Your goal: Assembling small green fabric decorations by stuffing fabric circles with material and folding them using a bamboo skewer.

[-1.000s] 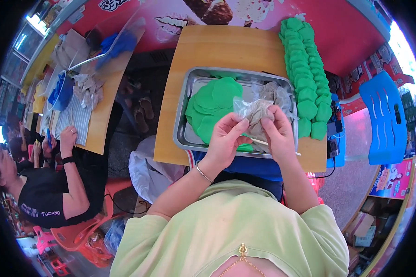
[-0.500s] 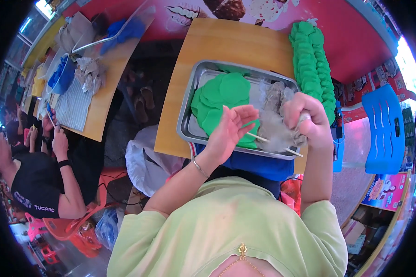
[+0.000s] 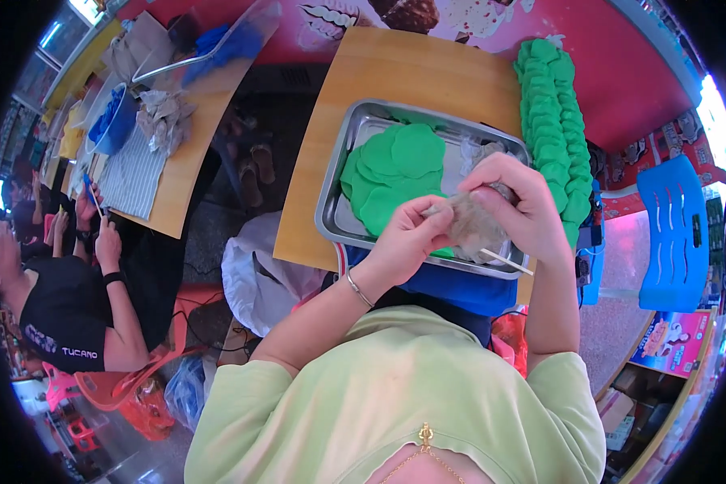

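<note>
Over the front right part of a shallow metal tray (image 3: pixel 328 194), my two hands stretch a thin, grey-beige filmy cloth (image 3: pixel 477 223) between them. My left hand (image 3: pixel 411 240) pinches its left end between thumb and fingers. Curled over the other side of it, my right hand (image 3: pixel 524 206) grips it with bent fingers. From under the cloth a pale thin stick (image 3: pixel 508 261) pokes out across the tray's front rim. Overlapping flat green discs (image 3: pixel 391 177) fill the tray's left half. More crumpled grey cloth lies behind my right hand, partly hidden.
The tray stands on a wooden table (image 3: pixel 379 73). Two long rows of stacked green discs (image 3: pixel 544 121) lie along its right edge. A blue plastic chair (image 3: pixel 673 234) is at the right. Leftward, another person (image 3: pixel 64 306) holds a blue-tipped stick beside a second table with a blue basin (image 3: pixel 111 121).
My left hand, open before, has closed on the cloth. My right hand has turned and come lower and nearer to it. One stick end near my left hand no longer shows.
</note>
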The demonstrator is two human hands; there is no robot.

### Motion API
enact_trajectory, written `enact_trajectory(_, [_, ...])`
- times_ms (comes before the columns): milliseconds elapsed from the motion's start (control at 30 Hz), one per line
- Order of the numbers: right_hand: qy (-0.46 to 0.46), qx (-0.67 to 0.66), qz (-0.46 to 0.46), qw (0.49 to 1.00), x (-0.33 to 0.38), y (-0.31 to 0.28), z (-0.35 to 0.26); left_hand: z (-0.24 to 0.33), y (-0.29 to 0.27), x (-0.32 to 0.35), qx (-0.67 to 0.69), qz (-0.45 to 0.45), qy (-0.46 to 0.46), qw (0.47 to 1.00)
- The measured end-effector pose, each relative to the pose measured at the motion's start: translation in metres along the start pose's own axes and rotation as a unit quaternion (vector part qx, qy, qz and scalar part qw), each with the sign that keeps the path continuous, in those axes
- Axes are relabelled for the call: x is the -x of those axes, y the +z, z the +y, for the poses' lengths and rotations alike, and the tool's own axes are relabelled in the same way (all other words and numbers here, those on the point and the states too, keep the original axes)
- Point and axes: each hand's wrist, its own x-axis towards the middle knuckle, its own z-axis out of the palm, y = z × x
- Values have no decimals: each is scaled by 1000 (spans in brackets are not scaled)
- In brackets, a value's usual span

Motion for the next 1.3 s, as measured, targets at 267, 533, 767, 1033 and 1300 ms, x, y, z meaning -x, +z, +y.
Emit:
enact_trajectory(267, [72,-114,90,987,19,15,8,-1,0,-2,176,9,50,983])
enact_trajectory(533, [48,48,194,979,14,11,-6,20,13,9,-165,27,241,956])
enact_trajectory(767, [33,-13,146,989,12,21,-6,11,15,1,89,57,130,986])
enact_trajectory(1033, [211,8,90,973,24,21,14,-10,8,12,163,91,-129,974])
enact_trajectory(1300, [171,-150,-76,971,56,45,32,-15,-17,19,111,41,-178,977])
